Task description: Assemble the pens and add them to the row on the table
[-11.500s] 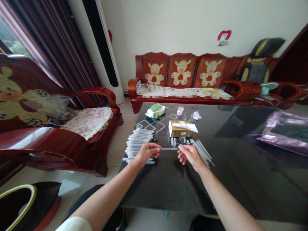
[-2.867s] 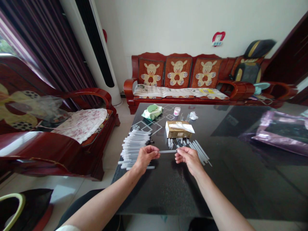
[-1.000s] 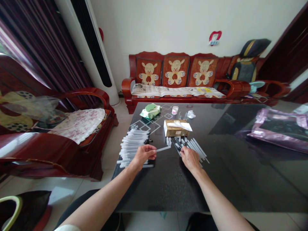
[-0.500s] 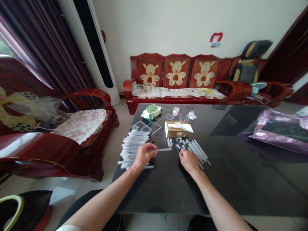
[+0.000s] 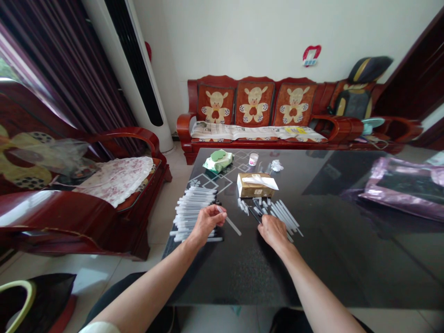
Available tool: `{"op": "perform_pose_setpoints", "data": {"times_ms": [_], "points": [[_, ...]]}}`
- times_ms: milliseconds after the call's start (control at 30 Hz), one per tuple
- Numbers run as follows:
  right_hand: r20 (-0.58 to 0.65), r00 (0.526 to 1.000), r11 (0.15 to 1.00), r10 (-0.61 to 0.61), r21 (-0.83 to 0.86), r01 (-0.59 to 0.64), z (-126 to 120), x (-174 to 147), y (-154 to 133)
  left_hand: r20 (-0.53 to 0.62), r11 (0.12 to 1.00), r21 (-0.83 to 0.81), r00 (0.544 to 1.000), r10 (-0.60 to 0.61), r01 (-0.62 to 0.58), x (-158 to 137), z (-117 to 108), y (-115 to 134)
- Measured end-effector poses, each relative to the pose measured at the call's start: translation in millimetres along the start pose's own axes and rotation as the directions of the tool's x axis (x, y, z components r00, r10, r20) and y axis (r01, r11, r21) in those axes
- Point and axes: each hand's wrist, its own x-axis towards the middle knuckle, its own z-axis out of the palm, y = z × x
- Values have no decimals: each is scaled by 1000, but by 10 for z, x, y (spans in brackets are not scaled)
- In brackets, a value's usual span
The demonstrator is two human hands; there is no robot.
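Note:
My left hand [image 5: 207, 221] is closed in a pinch on a thin whitish tube [image 5: 233, 226], like a pen barrel, which slants down to the right over the table. Just left of that hand lies a thick row of similar whitish tubes [image 5: 192, 208], some with dark ends. My right hand [image 5: 273, 229] is closed low at the table, its fingertips at some thin black sticks [image 5: 255, 212]; what it grips is largely hidden. Beside it are several longer whitish tubes [image 5: 286, 216], partly covered by the hand. Short whitish pieces [image 5: 243, 206] lie in front of the box.
A gold tissue box [image 5: 255, 188] stands behind the small parts. Farther back are a green wipes pack [image 5: 218, 161], a small white cup [image 5: 253, 159] and crumpled tissue [image 5: 276, 165]. A shiny purple bag [image 5: 385, 185] lies on the right of the dark table [image 5: 329, 268].
The tube in my left hand has swung from level to slanting down right. Short pieces left of the black sticks now lie tilted. My right hand has barely moved.

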Motion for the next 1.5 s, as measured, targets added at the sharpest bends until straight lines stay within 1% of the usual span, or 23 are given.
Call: {"op": "perform_pose_setpoints", "data": {"times_ms": [133,233,333,400,433,467,533,567,633,667,700,767,833,900,1033,1233,1367,1500], "points": [[-1,1000,999,22,31,-22,-19,11,14,-4,996,-35,997,-81,81,18,-14,-16],[-39,999,995,11,95,-7,-83,8,40,-10,990,-75,992,-124,123,30,-29,-20],[-75,997,979,-2,202,18,-146,5,78,-36,985,-105,990,-140,135,40,-44,-21],[-42,999,938,-10,345,24,-162,4,99,-64,981,-132,986,-154,145,51,-59,-17],[8,1000,895,-13,446,9,-161,0,104,-78,977,-151,983,-164,151,61,-69,-12],[72,997,831,-25,556,-20,-159,-5,105,-91,972,-175,981,-172,155,73,-83,-5],[201,975,653,-95,752,-91,-157,-28,92,-117,961,-231,976,-185,154,104,-121,15],[244,959,559,-147,820,-123,-162,-46,81,-129,955,-259,974,-185,147,121,-144,27],[275,925,402,-261,903,-155,-189,-88,57,-150,945,-302,973,-175,124,156,-196,55],[279,908,342,-314,925,-166,-208,-109,48,-160,942,-317,973,-167,110,172,-222,69],[282,889,297,-360,938,-178,-229,-130,41,-172,940,-327,972,-157,95,186,-247,83],[287,856,241,-429,950,-198,-264,-160,37,-191,939,-339,972,-136,65,207,-293,107],[292,834,222,-468,952,-209,-279,-174,41,-205,938,-343,972,-118,42,220,-330,124],[299,825,228,-479,950,-212,-271,-176,44,-217,939,-344,970,-106,26,226,-356,134],[308,819,241,-484,947,-214,-228,-168,39,-229,935,-355,967,-109,21,226,-371,142],[307,816,264,-490,944,-197,-205,-166,26,-206,939,-341,973,-107,32,217,-342,119],[315,814,282,-488,939,-195,-207,-169,6,-193,947,-315,972,-133,67,193,-297,94],[318,822,286,-473,937,-199,-176,-172,-34,-145,960,-257,978,-151,110,108,-166,65]]}}
